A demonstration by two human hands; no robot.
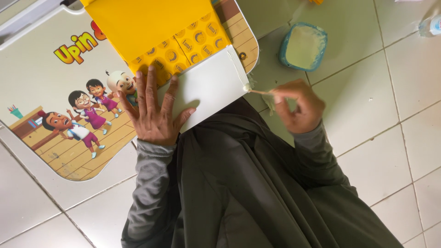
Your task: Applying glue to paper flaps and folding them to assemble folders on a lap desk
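A small folding table [41, 69] with a cartoon print lies on the tiled floor. On it rests a folded yellow paper piece [147, 27] with a patterned flap and a white flap [211, 87]. My left hand [154, 110] presses flat on the paper with fingers spread. My right hand [298, 105] pinches a thin stick [259, 92] whose gluey tip touches the white flap's right edge. A blue tub of white paste [303, 46] stands on the floor just beyond my right hand.
White floor tiles [381, 151] surround the table. A clear plastic bottle [432, 25] lies at the top right corner. My dark garment [248, 183] covers my lap below both hands.
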